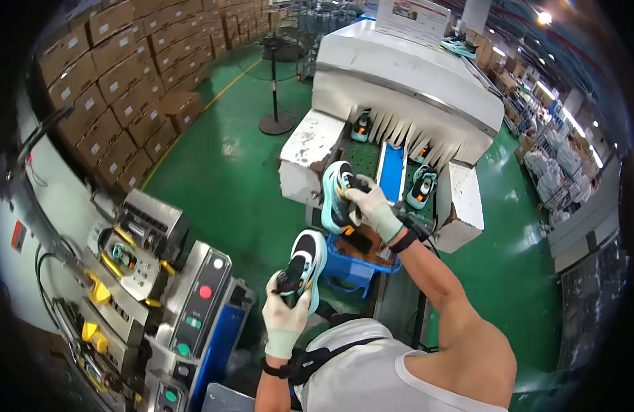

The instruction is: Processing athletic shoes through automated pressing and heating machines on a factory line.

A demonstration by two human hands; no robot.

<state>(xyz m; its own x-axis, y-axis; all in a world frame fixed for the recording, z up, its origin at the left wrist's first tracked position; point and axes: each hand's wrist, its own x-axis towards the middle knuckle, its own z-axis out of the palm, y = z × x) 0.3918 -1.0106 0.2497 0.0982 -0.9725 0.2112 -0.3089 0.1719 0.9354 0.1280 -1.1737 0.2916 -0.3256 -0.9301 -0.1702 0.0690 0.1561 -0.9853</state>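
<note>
1. Head view: left hand (284,312) fingers wrap a shoe (304,264), held upright above the blue bin (351,269).
2. Right hand (373,206) fingers grip a second shoe (336,196) beside the conveyor (391,172).

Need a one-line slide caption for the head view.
Gloved left hand and right hand each hold a teal sneaker, left sneaker, right sneaker, above a blue bin at a conveyor machine.

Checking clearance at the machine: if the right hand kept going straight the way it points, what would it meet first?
The right hand, holding a teal shoe, points up toward the conveyor. It would likely meet the belt and blue tray first, then the tunnel's hanging flaps; depth is unclear.
</note>
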